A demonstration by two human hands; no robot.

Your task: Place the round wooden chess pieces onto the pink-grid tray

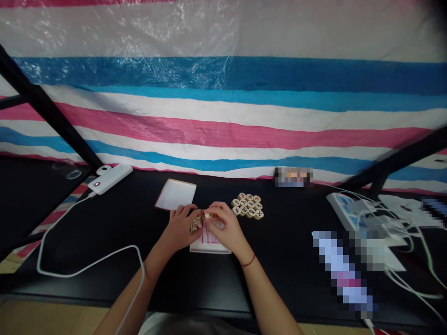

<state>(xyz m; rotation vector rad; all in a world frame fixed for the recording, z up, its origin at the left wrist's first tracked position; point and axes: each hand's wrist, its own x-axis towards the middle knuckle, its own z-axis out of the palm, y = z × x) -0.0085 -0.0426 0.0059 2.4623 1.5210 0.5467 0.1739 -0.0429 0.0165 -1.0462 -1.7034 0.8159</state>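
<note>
My left hand (pixel 179 229) is curled around a few round Chinese chess pieces (pixel 196 225), one showing a red character, at the left side of a shallow white box (pixel 210 251). My right hand (pixel 226 229) pinches a pale Chinese chess piece at its fingertips, close to the left fingers. Pink lines show on the paper inside the box below my hands. Both hands cover much of the box, so its other contents are hidden. Just to the right, several Chinese chess pieces (pixel 250 204) lie flat in rows, with red and black characters.
Behind my left hand lies an open white box lid (pixel 176 194). A white power bank (pixel 111 178) with a cable sits at the back left. On the right are a power strip (pixel 344 209) and tangled white cables. A striped plastic sheet (pixel 223 135) hangs behind the black table (pixel 279 270).
</note>
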